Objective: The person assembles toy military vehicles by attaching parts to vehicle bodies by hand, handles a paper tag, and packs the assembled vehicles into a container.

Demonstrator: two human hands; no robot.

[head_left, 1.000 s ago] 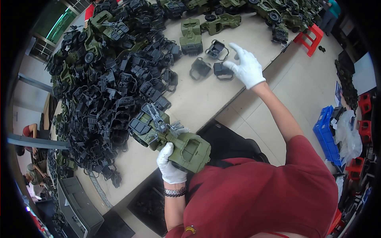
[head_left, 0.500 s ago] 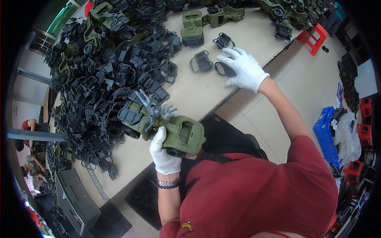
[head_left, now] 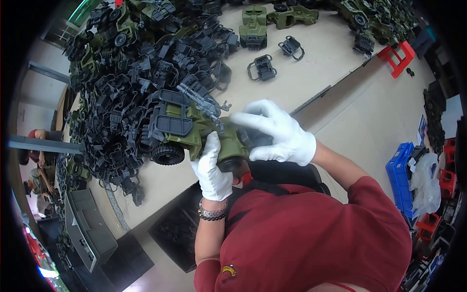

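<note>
The person in the red shirt is bent over the desk (head_left: 311, 63) and holds a green toy military truck (head_left: 194, 129) in the air, just above the near edge of the desk and close to the chest. The left hand (head_left: 212, 170), in a white glove, is closed around the underside of the truck from below, thumb on one side and fingers on the other, so it carries the whole weight. This leaves the top and the front end free. The right hand (head_left: 279, 134), also gloved, lies over the front end of the truck with the fingers spread and half curled. It seems to press or fit a dark part there, but the part is hidden under the palm, so I cannot tell if this grip really closes on something.

The truck is tilted, with its grey rear frame (head_left: 168, 121) and the small grey gun (head_left: 202, 102) on the roof turned away from the person. One black wheel (head_left: 168, 155) shows below.

Behind the truck, on the left half of the desk, there is a big heap of dark grey plastic parts (head_left: 131, 87), near enough to reach with one arm. Further away lie two separate dark frames (head_left: 262, 67), and beyond them more green trucks (head_left: 254, 27). On the floor to the right stand a red stool (head_left: 399, 53) and a blue crate (head_left: 401, 165).
</note>
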